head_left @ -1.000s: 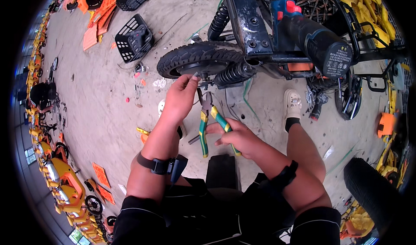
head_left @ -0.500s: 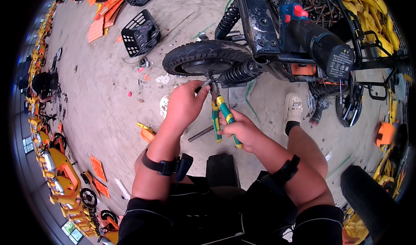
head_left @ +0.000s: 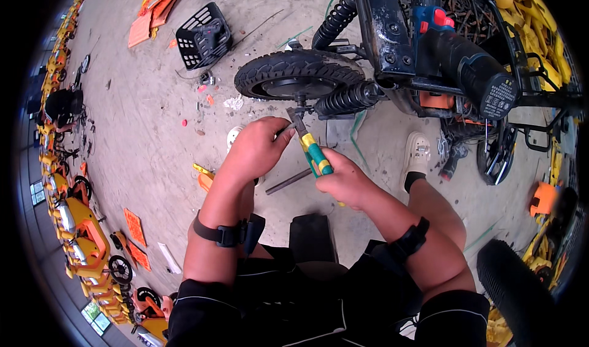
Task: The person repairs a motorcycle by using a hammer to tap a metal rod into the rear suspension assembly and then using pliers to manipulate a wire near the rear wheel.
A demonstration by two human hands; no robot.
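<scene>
My right hand (head_left: 348, 180) is closed around the green-and-yellow handles of a pair of pliers (head_left: 313, 152), which are squeezed together. The metal jaws point up and left, toward the axle end of a wheel (head_left: 299, 88) with a black tyre. My left hand (head_left: 257, 149) is closed in a pinch beside the jaws. Between its thumb and fingers is a small dark piece, too small to name; its far end reaches to the jaws. Just right of the axle is a black coil-spring shock absorber (head_left: 348, 101), joined to the dark vehicle frame (head_left: 388, 43).
A blue-and-black cordless drill (head_left: 466, 65) rests on the frame. On the concrete floor are a black basket (head_left: 204, 37), a dark metal bar (head_left: 288, 181) and orange panels (head_left: 136, 225). Yellow parts (head_left: 532, 22) are piled at the far right. Yellow vehicles (head_left: 86, 218) line the left.
The plier handles, spread half a second ago, are now squeezed together in my right hand. My left hand has shifted slightly left and down. The wheel and frame appear slightly farther right.
</scene>
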